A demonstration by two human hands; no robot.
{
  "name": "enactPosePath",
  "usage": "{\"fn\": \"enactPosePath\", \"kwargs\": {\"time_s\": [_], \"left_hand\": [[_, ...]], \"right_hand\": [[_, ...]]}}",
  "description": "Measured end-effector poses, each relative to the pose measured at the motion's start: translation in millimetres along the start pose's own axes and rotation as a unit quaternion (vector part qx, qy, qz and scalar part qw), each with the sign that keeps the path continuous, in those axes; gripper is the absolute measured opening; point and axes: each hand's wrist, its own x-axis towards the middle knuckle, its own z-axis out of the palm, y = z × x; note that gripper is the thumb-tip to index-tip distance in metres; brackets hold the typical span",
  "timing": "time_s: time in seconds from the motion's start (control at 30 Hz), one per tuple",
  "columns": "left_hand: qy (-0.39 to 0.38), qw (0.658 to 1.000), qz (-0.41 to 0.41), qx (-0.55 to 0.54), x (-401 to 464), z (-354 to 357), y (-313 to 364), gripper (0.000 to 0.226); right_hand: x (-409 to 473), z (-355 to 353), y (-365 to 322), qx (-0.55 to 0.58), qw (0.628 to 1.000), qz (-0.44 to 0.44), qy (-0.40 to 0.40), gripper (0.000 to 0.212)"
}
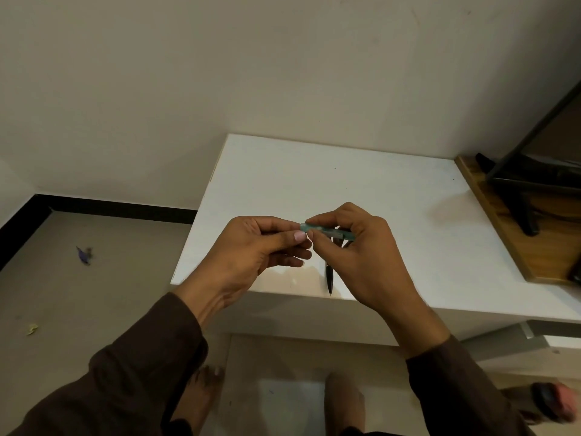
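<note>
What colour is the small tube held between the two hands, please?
The tube is translucent teal-green, and it shows best in the head view.

A flat white rectangular worktop (283, 184) is carrying a slim black pen (329, 276) lying near its front edge, with a brown wooden board (503, 234) sitting at its right side.

Monitor (558, 133) on wooden board (547, 256); purple scrap (83, 255) on floor (94, 297).

The right hand (358, 250) hides part of the green tube (317, 228) and half the pen (329, 275)
</note>
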Motion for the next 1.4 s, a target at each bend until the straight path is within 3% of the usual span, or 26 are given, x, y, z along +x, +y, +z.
{"fn": "enactPosePath", "kwargs": {"time_s": [0.27,0.53,0.8,1.13,1.4], "left_hand": [[-0.015,1.0,-0.011,-0.005,0,-1,1,0.029],[-0.033,0.999,-0.021,0.011,0,-2,0,0.026],[-0.018,1.0,-0.01,0.012,1,-5,0,0.025],[-0.012,1.0,-0.001,0.009,1,-9,2,0.017],[-0.048,0.998,-0.039,-0.013,0,-4,1,0.019]], "right_hand": [[0,-6,-3,-0.018,1.0,-0.003,-0.017,0.026],[0,-7,-6,-0.075,0.997,-0.015,-0.033,0.024],[1,-11,-1,-0.043,0.999,-0.006,-0.025,0.013],[1,-11,2,-0.029,0.999,-0.004,-0.025,0.013],[-1,-11,-5,-0.073,0.996,-0.023,-0.035,0.021]]}}
